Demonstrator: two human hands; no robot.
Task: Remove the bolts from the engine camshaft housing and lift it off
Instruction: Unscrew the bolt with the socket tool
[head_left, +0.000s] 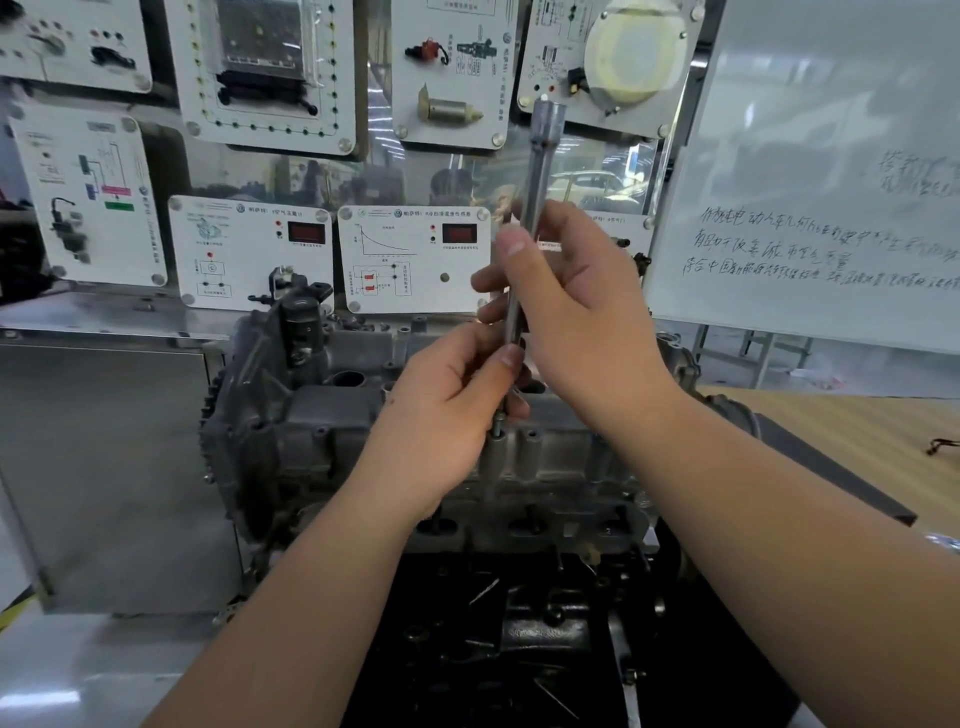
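A grey cast camshaft housing (332, 421) sits on top of the engine in the middle of the view. A long steel extension bar (537, 171) stands nearly upright over it. My right hand (576, 317) grips the bar at mid-length. My left hand (441, 415) pinches its lower end just above the housing. Below my left fingers a bolt (497, 428) sticks up partly out of its hole in the housing. The bar's lower tip is hidden by my fingers.
Black tray (441, 649) with loose bolts and parts lies in front of the engine. Training panels (415, 260) stand behind it. A whiteboard (810, 208) stands at the right above a wooden table (857, 431). A toothed sprocket (213, 410) sits on the engine's left end.
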